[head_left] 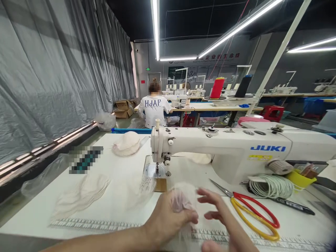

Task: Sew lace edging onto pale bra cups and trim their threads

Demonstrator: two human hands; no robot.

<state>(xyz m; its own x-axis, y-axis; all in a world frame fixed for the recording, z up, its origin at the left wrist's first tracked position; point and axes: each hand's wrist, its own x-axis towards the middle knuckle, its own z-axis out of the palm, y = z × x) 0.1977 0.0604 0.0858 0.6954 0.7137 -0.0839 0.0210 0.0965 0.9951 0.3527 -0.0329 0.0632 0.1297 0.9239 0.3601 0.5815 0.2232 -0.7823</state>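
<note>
My left hand (168, 215) is closed on a thin white fabric piece (181, 199), gathered between thumb and fingers in front of the sewing machine (194, 140). Just right of it, my right hand (220, 213) has its fingers spread, with nothing visible in them; whether a fingertip touches the cloth is unclear. Another sheer white piece (133, 190) lies left of the hands, by the needle plate (153, 170). Scissors (241, 203) with red and yellow handles rest to the right of my right hand.
Stacked cream fabric pieces (84, 192) and a rounded fabric pile (128, 143) lie on the left. A ruler strip (105, 224) runs along the front edge. At right are a coiled pale cord (275, 187), a black marker (294, 205) and a yellow container (300, 179). Ahead sits a person (154, 108).
</note>
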